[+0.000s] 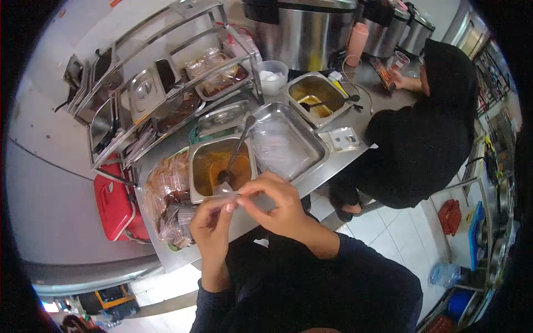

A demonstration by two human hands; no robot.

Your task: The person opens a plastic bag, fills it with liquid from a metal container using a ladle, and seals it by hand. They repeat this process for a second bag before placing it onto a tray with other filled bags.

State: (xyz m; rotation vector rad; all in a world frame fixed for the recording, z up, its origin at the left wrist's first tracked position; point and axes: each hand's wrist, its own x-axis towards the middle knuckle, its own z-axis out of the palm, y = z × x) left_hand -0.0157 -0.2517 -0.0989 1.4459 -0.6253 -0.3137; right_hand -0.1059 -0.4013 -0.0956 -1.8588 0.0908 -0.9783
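Both hands meet in front of my body, over the near edge of the steel table. My left hand pinches a small clear plastic bag between thumb and fingers. On its right, my right hand pinches the same bag near its edge. Just beyond them stands a square steel pan with orange-brown sauce and a dark ladle leaning in it. To its right, a wide steel tray holds clear plastic bags. Packed clear bags with brown contents lie left of the pan.
A steel rack with pans stands at the back left. Another sauce pan, a white tub and large steel pots are behind. A person in black sits at the right, holding a phone. A red cooler is left.
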